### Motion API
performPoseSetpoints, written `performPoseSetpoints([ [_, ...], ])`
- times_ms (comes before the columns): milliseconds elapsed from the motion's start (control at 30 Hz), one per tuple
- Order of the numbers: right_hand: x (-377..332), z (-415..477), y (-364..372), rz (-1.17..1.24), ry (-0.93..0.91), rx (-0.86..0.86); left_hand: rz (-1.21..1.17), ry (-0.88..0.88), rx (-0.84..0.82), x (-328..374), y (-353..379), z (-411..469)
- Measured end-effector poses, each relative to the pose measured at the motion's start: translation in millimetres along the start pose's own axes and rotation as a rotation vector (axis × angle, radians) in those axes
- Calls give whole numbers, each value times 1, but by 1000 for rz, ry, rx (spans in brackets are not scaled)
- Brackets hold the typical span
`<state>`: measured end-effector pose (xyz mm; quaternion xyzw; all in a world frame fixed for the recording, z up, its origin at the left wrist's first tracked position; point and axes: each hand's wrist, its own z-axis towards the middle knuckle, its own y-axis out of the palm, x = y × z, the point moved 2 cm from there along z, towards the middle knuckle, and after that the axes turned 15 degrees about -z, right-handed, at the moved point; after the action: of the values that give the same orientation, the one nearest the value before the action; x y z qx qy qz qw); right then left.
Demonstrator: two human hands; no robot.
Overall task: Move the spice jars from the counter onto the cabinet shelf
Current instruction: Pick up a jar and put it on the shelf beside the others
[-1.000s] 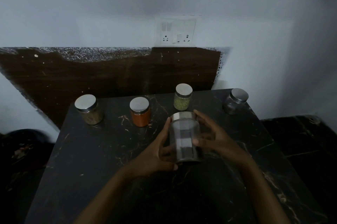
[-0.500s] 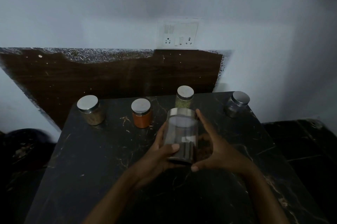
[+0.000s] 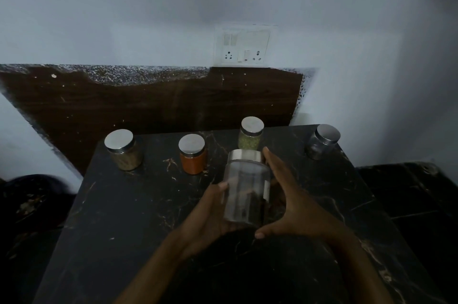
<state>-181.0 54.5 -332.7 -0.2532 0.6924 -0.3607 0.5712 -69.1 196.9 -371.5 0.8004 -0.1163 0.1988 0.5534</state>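
Over the middle of the black marble counter (image 3: 119,229), a clear glass jar (image 3: 245,189) with a steel lid (image 3: 244,155), tilted, lid toward the far side. Contents too dim to make out. Whether lifted clear of the counter or resting on it: cannot tell.

Cupped from the left by the left hand (image 3: 210,214): thumb up along the jar's left wall, remaining fingers hidden under and behind the base, so grasping the jar.

On the right, the right hand (image 3: 295,207), spread wide: forefinger stretched straight along the jar's right side up to the lid's rim, thumb splayed out below the base, palm just apart from the glass. Not curled round the jar; laid against it with straight fingers at most.

Along the far edge of the counter, four more jars with round metal lids, all upright and well apart:
- At far left, a tan-filled jar (image 3: 125,152).
- Right of it, an orange-red jar (image 3: 193,158).
- Further right, a green-filled jar (image 3: 250,139), just beyond the held jar's lid.
- At the far right corner, a dark glass jar (image 3: 319,145).

Behind the counter, a brown wood-grain panel (image 3: 153,108) against a white wall (image 3: 124,18), top edge ragged and speckled. Above the panel's right part, a white switchboard (image 3: 244,46) with two sockets. Right of the counter and lower, a dark veined surface (image 3: 411,194).
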Motion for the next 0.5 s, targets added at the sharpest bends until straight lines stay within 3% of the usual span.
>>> performPoseSetpoints([
  [200,-1,5,1,-66,18,12,195,36,73,3,11,3],
  [367,-6,5,2,-73,33,35,144,69,73,3,9,2],
  [500,-5,2,1,-89,33,16,34,-18,42,-2,1,8],
])
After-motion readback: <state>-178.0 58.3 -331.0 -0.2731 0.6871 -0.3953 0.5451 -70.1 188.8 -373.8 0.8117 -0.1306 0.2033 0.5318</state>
